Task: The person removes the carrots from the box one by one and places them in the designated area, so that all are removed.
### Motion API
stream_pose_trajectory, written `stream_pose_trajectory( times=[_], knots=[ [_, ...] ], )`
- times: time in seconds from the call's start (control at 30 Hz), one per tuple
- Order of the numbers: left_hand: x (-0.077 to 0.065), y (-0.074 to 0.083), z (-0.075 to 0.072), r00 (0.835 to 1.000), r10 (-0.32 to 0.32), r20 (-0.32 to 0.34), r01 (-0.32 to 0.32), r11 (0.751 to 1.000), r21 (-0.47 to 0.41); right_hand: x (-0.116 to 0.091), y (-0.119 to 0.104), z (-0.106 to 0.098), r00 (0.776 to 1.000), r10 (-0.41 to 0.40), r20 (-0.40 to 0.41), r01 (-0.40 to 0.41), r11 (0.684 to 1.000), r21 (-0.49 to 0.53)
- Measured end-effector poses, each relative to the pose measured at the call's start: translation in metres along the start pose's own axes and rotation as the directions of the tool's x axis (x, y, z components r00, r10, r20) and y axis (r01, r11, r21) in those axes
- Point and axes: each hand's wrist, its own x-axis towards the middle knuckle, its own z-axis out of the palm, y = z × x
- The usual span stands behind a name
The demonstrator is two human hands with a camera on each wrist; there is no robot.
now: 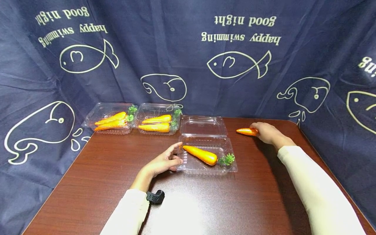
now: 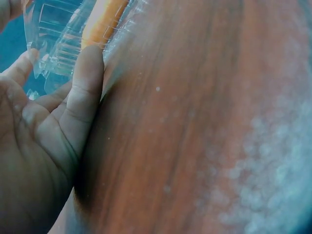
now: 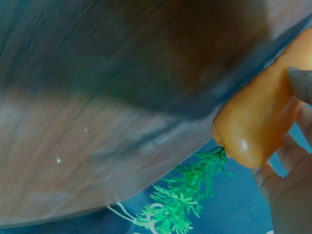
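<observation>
An open clear plastic clamshell box (image 1: 207,171) lies on the table with its lid folded back, one orange toy carrot (image 1: 202,155) with a green leafy top (image 1: 227,159) inside. My left hand (image 1: 164,161) touches the left edge of this box, fingers extended. In the left wrist view its thumb (image 2: 87,78) is against the box wall. To the right of the box, my right hand (image 1: 266,133) holds a second toy carrot (image 3: 263,112) by its body, thumb on one side and fingers on the other. Its green leaves (image 3: 187,190) hang free in the right wrist view.
Two closed clear boxes stand at the back left, the left box (image 1: 107,109) and the right box (image 1: 157,109), each with carrots inside. A dark blue printed cloth (image 1: 188,55) rises behind and beside the brown wooden table (image 1: 252,195).
</observation>
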Motion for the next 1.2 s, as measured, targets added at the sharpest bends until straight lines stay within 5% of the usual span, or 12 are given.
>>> stream_pose_trajectory(
  times=[0.63, 1.2],
  knots=[
    [0.001, 0.002, 0.0, 1.0, -0.008, -0.007, 0.008, 1.0, 0.009, 0.008, 0.007, 0.01, 0.992, 0.126, -0.011, -0.123, 0.981, 0.148],
    [0.001, 0.0, 0.0, 1.0, -0.013, -0.001, 0.013, 1.0, -0.005, 0.014, 0.015, 0.016, 0.977, 0.211, -0.025, -0.204, 0.967, 0.155]
  ],
)
